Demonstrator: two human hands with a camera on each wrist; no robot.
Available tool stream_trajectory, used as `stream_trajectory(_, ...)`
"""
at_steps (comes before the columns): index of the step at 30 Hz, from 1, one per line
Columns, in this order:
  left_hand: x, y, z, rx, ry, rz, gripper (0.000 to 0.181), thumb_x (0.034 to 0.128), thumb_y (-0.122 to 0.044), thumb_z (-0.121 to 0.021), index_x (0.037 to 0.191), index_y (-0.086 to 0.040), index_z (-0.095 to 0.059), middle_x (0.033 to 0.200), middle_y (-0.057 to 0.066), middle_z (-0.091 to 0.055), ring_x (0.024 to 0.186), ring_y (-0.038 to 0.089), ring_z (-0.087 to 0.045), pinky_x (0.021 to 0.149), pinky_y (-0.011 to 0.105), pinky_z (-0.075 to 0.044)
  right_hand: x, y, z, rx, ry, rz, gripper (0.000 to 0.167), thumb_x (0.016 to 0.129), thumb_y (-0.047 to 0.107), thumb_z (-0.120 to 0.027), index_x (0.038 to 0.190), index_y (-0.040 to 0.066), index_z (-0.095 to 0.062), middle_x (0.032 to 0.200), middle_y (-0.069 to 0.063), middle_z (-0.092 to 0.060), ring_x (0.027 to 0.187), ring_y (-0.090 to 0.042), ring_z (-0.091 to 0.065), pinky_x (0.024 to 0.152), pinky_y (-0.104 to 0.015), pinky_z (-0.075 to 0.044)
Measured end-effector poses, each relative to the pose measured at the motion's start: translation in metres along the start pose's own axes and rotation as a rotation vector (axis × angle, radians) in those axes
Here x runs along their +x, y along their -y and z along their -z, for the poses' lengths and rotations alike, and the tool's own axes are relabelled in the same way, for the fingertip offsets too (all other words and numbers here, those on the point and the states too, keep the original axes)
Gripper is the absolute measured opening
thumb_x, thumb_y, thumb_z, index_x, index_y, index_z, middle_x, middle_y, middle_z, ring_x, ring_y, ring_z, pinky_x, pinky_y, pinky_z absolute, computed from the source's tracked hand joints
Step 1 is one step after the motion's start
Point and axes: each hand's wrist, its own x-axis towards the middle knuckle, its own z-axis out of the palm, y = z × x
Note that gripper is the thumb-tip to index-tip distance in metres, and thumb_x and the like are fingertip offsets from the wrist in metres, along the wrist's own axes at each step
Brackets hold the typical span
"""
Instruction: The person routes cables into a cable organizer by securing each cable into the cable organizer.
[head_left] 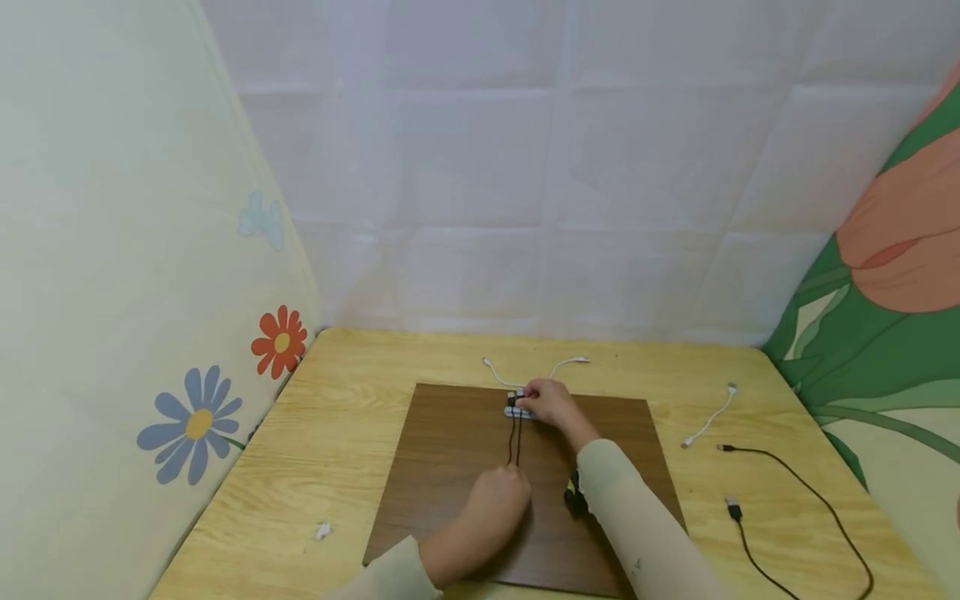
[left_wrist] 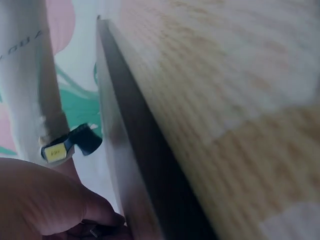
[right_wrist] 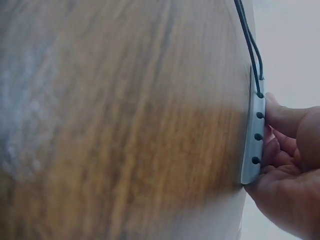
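Note:
In the head view my left hand [head_left: 498, 500] is curled around the black cable [head_left: 512, 442], whose two strands run up the brown board. A small metal tip [left_wrist: 95, 230] shows under the fingers in the left wrist view. My right hand [head_left: 551, 402] is at the pale slotted cable holder [right_wrist: 253, 145] near the board's far edge, fingertips pinching the cable's end beside a black plug [head_left: 512, 399]. The two strands pass into slots at one end of the holder; several other slots stand unfilled. Fingers partly hide the plug ends.
The brown board [head_left: 442, 467] lies on the wood-grain table [head_left: 330, 433]. White cable ends [head_left: 572, 361] stick out behind it. At right lie a short white cable [head_left: 708, 421] and a black USB cable [head_left: 825, 504]. A white scrap [head_left: 322, 531] is at left.

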Motion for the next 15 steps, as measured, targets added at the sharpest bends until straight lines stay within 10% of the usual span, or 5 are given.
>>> stream_trajectory(15,-0.0029,-0.0066,0.0065,0.092,0.084,-0.028,0.007,0.0836,-0.022,-0.074,0.082,-0.015,-0.074,0.072,-0.001,-0.059,0.063,0.008,-0.055,0.049,0.02,-0.047,-0.0013,0.0054,0.0044,-0.005,0.058,-0.065,0.019,0.092,0.019,-0.074,0.082,0.007,-0.063,0.079,-0.002,-0.059,0.076,-0.018,-0.053,0.067,-0.029,-0.043)
